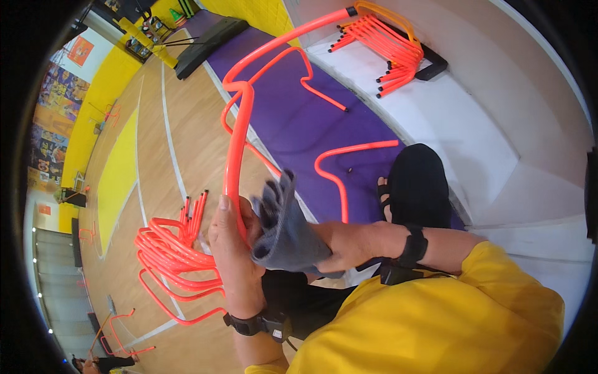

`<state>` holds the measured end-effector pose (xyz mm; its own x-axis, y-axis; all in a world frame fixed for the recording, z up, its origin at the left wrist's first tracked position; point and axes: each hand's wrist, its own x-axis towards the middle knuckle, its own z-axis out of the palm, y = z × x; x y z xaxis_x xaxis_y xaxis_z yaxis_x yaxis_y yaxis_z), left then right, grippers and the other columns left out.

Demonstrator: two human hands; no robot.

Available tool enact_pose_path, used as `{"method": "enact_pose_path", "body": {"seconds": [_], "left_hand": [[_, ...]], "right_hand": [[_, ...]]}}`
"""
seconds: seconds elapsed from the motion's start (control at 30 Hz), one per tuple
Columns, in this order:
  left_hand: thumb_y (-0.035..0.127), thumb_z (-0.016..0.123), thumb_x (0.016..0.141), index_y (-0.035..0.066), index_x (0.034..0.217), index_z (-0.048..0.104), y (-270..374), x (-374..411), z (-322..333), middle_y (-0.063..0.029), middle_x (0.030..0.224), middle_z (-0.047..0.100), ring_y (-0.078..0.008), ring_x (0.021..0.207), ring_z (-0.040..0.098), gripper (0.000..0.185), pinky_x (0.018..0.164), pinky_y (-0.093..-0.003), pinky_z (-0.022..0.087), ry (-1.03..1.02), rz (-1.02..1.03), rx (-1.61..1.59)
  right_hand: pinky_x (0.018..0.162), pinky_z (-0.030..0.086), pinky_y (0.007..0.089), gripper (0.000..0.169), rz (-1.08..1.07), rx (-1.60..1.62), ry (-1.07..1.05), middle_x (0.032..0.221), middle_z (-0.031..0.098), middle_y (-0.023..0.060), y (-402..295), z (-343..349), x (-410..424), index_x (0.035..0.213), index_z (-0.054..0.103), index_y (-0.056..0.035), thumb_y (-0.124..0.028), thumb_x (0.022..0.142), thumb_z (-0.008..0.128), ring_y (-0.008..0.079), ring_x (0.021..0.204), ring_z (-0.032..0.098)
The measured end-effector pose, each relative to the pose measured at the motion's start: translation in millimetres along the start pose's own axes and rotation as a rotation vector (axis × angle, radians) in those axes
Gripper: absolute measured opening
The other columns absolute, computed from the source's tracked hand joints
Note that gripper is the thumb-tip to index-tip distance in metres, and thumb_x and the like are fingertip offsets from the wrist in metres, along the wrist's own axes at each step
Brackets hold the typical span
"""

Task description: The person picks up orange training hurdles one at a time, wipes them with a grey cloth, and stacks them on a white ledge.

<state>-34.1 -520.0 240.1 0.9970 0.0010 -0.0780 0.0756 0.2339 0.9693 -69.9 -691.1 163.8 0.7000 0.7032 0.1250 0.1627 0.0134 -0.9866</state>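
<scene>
My left hand (236,243) is closed around the lower part of a glossy orange tube hurdle (237,140), which rises, bends and ends in a black cap at the top. Bunched in my right hand (348,245) is a grey cloth (294,233), close beside the tube and my left fingers. Whether the cloth touches the tube is unclear. Behind it, more orange tubing (343,187) lies on the purple floor strip (289,121). A pile of orange hurdles (177,257) with black end caps is on the wooden floor, left of my left hand.
More orange hurdles (383,42) stand stacked on the white ledge (420,126), by the wall. A black padded base (210,42) with a yellow post is at the upper left. Other people are at the far left, one near the bottom (103,364). My knee (420,182) is at the right.
</scene>
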Motion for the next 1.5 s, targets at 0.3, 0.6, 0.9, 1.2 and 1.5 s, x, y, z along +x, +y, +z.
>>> {"method": "enact_pose_path", "body": {"seconds": [0.3,0.6,0.9,1.2,1.5], "left_hand": [[0.043,0.038,0.100,0.008,0.079,0.043,32.7,-11.6,2.9,0.0044,0.046,0.025,-0.0052,0.032,0.021,0.040,0.029,-0.0198,0.017,-0.271,-0.113,-0.239],[0.035,0.039,0.101,0.004,0.095,0.053,38.3,29.8,2.5,0.0048,0.055,0.035,-0.0042,0.037,0.028,0.035,0.034,-0.0190,0.023,-0.373,-0.096,-0.342],[0.047,0.039,0.099,0.002,0.102,0.052,4.7,44.9,38.2,0.0008,0.063,0.039,-0.0085,0.048,0.037,0.047,0.043,-0.0237,0.033,-0.366,-0.123,-0.165],[0.027,0.053,0.097,-0.002,0.109,0.061,-61.1,16.4,13.8,-0.0038,0.099,0.063,-0.0104,0.090,0.056,0.031,0.081,-0.0273,0.046,-0.581,-0.062,0.518],[0.027,0.056,0.096,0.001,0.101,0.066,-48.8,15.2,41.8,-0.0071,0.101,0.067,-0.0107,0.091,0.058,0.028,0.083,-0.0267,0.046,-0.499,-0.125,0.066]], "right_hand": [[0.090,0.045,0.0421,0.060,0.043,-0.237,-0.130,0.111,0.059,0.0208,103.1,18.9,-43.9,0.122,0.046,-0.0035,-0.024,0.073,0.076,0.0389,0.108,0.055],[0.094,0.047,0.0360,0.057,0.262,0.062,-0.011,0.110,0.064,0.0156,96.9,34.3,-57.1,0.121,0.048,-0.0070,-0.022,0.074,0.075,0.0274,0.106,0.060],[0.083,0.049,0.0343,0.043,0.364,0.128,0.155,0.099,0.065,0.0170,86.9,36.6,-79.8,0.109,0.056,-0.0024,-0.023,0.074,0.072,0.0252,0.096,0.064],[0.085,0.049,0.0335,0.044,0.154,0.200,0.285,0.103,0.063,0.0108,53.7,11.2,-46.9,0.111,0.055,-0.0021,-0.023,0.076,0.071,0.0213,0.097,0.061],[0.088,0.048,0.0341,0.051,0.112,0.185,0.380,0.107,0.061,0.0095,26.2,5.5,-48.5,0.117,0.051,-0.0043,-0.024,0.076,0.073,0.0215,0.100,0.059]]}}
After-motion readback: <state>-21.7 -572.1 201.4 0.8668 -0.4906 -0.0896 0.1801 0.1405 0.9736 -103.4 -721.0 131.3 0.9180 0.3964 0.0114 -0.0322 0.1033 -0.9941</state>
